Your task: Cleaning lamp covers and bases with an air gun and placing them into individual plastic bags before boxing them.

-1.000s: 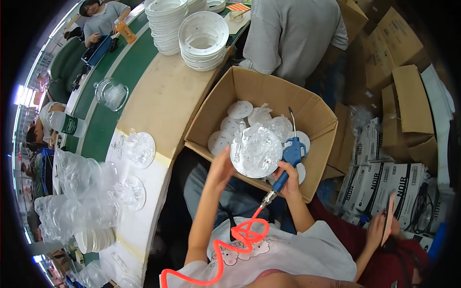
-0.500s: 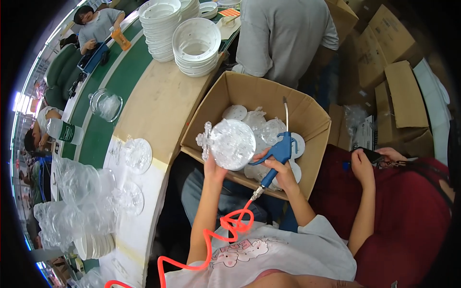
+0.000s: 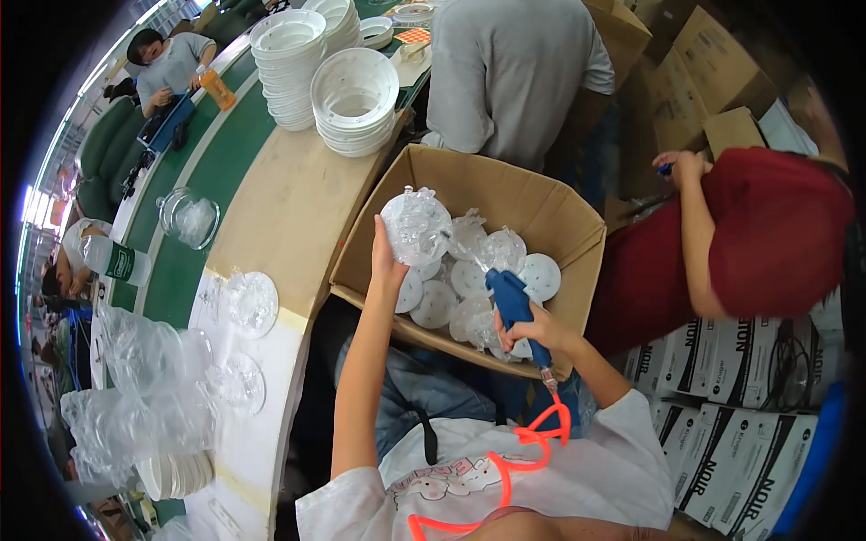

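My left hand (image 3: 387, 259) grips a round white disc (image 3: 398, 215) by its left edge, above the cardboard box. Crumpled clear plastic film (image 3: 422, 233) covers much of its face. Wrapped round its handle, my right hand (image 3: 539, 332) holds a blue air blow gun (image 3: 511, 298). The gun's thin nozzle points up and left toward the disc; whether the tip touches the film I cannot tell. A coiled orange hose (image 3: 505, 482) runs from its lower end. Several white discs (image 3: 435, 305), some with clear film, lie in the open cardboard box (image 3: 550, 212) below my hands.
Along the left runs a table (image 3: 271, 207) bearing stacked white rings (image 3: 352, 108), clear plastic bags (image 3: 135, 379), two film-covered discs (image 3: 253, 305) and a bottle (image 3: 117, 260). A person in grey (image 3: 514, 72) is beyond the box; another in dark red (image 3: 767, 234) is at right, near stacked cartons (image 3: 731, 451).
The disc has moved up and left in my left hand. My right hand has swung the blow gun's nozzle left toward it. The person in red has shifted, exposing cartons.
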Available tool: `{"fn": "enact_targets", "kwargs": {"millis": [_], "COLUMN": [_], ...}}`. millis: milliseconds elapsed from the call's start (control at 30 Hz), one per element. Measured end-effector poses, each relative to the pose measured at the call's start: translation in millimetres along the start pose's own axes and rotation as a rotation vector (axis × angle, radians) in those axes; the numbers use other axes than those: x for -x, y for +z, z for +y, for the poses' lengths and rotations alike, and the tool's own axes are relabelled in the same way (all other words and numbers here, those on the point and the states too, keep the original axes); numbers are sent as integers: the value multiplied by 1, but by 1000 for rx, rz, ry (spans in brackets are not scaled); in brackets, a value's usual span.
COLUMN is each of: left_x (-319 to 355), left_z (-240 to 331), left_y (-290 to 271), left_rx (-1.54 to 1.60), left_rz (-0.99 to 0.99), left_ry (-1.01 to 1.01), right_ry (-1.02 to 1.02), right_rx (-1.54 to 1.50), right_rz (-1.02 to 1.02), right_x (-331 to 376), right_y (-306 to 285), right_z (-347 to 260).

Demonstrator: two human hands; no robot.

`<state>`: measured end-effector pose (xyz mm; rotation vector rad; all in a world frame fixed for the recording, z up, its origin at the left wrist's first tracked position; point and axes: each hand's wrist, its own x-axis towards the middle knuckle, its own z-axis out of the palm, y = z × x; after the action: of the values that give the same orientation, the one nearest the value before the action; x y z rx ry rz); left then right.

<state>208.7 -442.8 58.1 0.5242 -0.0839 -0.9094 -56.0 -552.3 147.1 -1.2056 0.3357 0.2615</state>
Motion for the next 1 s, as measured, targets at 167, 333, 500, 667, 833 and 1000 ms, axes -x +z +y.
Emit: {"fn": "enact_targets", "kwargs": {"millis": [167,333,500,667,833,1000], "left_x": [0,6,8,9,9,9], "left_z": [-16,-11,-6,-7,-7,-9], "left_y": [-12,-14,-13,-16,-26,-22], "left_rx": [-33,-161,-125,-83,-41,-13], "left_rz": [109,159,167,159,138,195], "left_ry": [-51,20,35,16,7,-6], "right_ry": [57,28,52,43,20,-49], "right_rx": [96,157,254,214,366,399], "right_rz": [8,39,103,46,78,42], "right_x": [0,2,5,11,5,-3], "right_y": [8,33,29,35,46,45], "right_z": [21,12,14,9,2,11]}}
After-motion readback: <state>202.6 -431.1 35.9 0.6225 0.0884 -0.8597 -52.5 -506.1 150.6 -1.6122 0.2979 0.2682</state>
